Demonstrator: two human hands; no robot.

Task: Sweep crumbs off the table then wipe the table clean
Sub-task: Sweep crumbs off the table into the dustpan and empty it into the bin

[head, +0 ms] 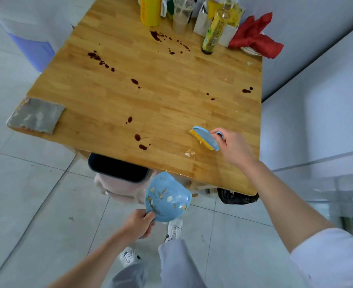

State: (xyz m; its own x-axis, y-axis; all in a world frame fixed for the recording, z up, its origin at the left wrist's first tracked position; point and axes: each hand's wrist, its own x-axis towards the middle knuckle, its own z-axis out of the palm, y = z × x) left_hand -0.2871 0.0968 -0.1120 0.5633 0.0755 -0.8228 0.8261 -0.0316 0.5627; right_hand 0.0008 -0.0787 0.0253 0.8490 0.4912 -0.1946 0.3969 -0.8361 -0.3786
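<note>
My right hand [234,147] grips a small blue brush with yellow bristles [205,138], bristles down on the wooden table [161,84] near its front right. A little heap of pale crumbs [190,152] lies just in front of the brush. Below the table's front edge, my left hand [139,224] holds a blue dustpan [167,197] by its handle; several crumbs lie in it. Dark red sauce stains [138,138] are spattered across the tabletop. A grey cloth [37,116] lies on the table's front left corner.
Bottles [215,30], a yellow container [150,10], a plastic cup [181,14] and a red cloth [254,36] crowd the table's far end. A pink bin with a dark opening [117,168] and a black bin [235,197] stand under the front edge. A wall runs close on the right.
</note>
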